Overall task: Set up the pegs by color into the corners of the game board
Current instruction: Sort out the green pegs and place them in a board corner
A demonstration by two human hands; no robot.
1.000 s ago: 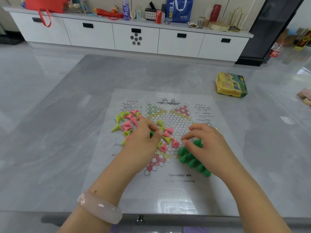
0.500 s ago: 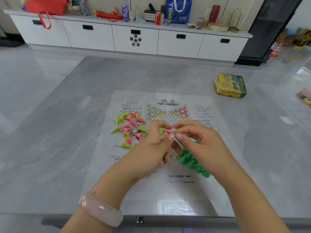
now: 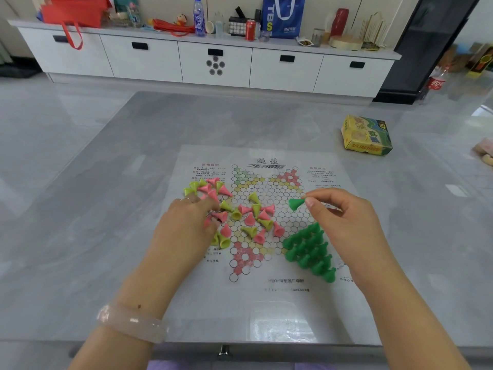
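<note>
My game board [image 3: 266, 303] is a thin printed sheet lying flat on the gray table [image 3: 106, 182]. It has a star made of little circles in the middle.

My right hand [image 3: 344, 217] is up over the right side of the star. My thumb and first finger pinch one dark green peg [image 3: 295, 203] by its thin end, and its wide end points left. The other fingers are curled in.

Just below that hand, on the board's near right star corner, the green pegs [image 3: 309, 249] stand packed close together in a bunch.

My left hand [image 3: 184, 231] is down on the left side of the star, palm down, with its fingers curled into the loose pegs there. I cannot tell if it holds one. There is a pale bangle [image 3: 132, 323] on that wrist.

Pink pegs [image 3: 249, 218] and yellow-green pegs [image 3: 256, 209] lie tipped over and mixed up on the middle of the star. More of them sit in a small pile [image 3: 206, 188] at the board's far left, just past my left fingers.

A yellow box [image 3: 366, 136] lies on the table beyond the board's far right corner.
</note>
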